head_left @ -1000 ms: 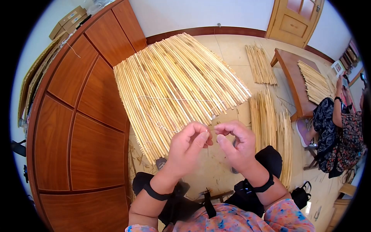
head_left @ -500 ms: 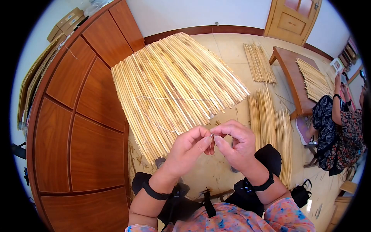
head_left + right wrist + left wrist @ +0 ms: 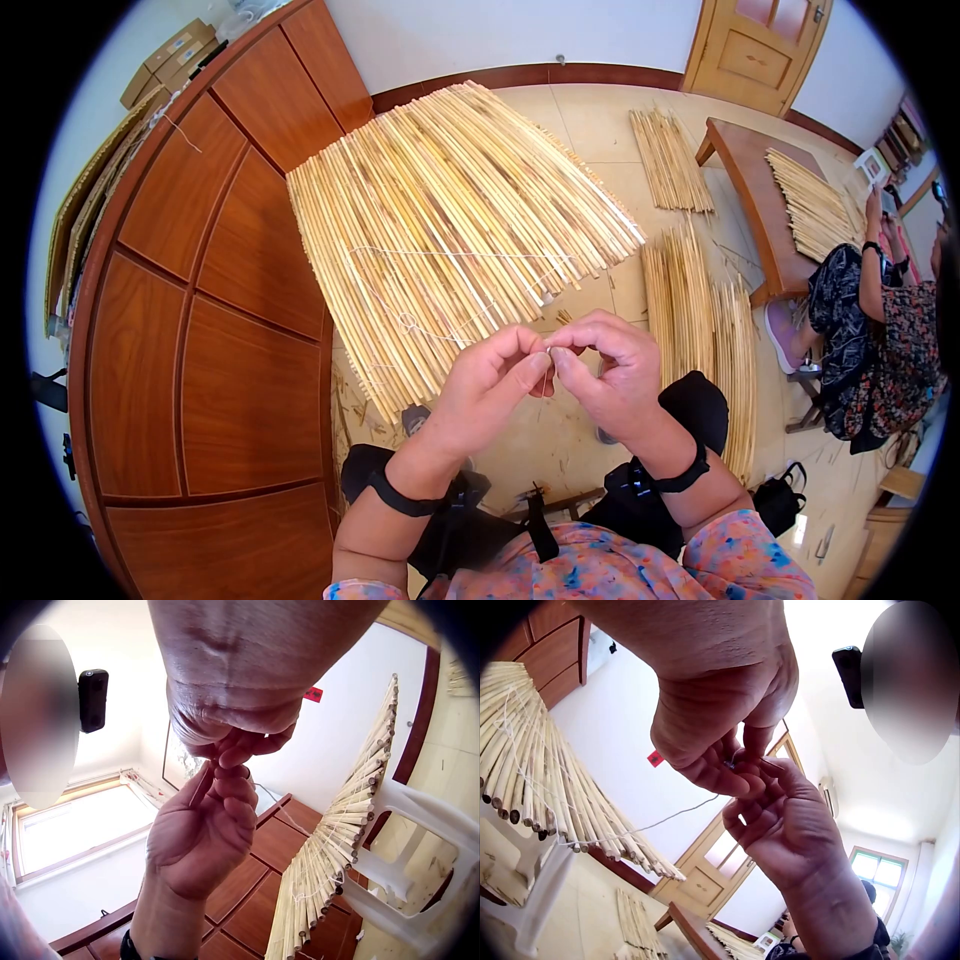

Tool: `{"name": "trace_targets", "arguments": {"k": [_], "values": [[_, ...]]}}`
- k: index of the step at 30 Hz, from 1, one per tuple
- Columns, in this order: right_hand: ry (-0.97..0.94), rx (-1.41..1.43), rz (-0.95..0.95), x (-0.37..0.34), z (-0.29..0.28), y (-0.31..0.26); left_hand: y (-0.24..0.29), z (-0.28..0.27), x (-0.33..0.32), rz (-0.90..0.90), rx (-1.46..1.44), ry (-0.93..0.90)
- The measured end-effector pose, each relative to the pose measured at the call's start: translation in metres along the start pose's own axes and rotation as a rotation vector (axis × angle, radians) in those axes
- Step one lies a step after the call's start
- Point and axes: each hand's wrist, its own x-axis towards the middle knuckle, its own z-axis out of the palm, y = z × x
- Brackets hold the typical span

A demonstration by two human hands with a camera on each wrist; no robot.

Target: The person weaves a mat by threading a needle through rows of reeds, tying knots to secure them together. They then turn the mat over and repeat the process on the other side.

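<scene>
Close together in front of the body, the left hand (image 3: 492, 385) and right hand (image 3: 610, 375) meet at their fingertips. Each pinches a thin strand of string between thumb and forefinger; a needle seen between them earlier is mostly hidden by the fingers. In the left wrist view a white string (image 3: 664, 820) runs from the hands to the mat of sticks (image 3: 562, 776). Just beyond the hands lies that mat of pale sticks (image 3: 450, 190), with loose string (image 3: 470, 255) looped over its surface.
Wooden cabinet (image 3: 250, 390) stands on the left. Stick bundles (image 3: 675, 165) lie on the floor at the right, beside a low table (image 3: 745, 190) bearing more sticks. Another person (image 3: 870, 320) sits at the far right. A white plastic stool (image 3: 409, 859) supports the mat.
The hands have come together from a small gap, the right fingertips now meeting the left ones. The needle hanging below the left fingers is no longer plainly visible. Little differs over the last half second.
</scene>
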Motion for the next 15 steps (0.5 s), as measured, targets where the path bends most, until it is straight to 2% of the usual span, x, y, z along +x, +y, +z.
{"name": "trace_targets", "arguments": {"k": [7,10,13,15], "values": [[0.042,-0.092,0.038,-0.002,0.004,0.001,0.000,0.005,0.000,0.014,0.092,0.055],[0.120,-0.011,0.205,-0.005,0.006,0.007,0.001,0.005,0.000,0.019,0.109,0.055],[0.096,0.097,0.232,-0.004,0.001,0.010,0.002,0.004,0.000,0.008,0.085,0.056],[0.055,0.061,0.144,-0.002,0.000,0.008,0.002,0.002,0.001,0.000,0.051,0.047]]}}
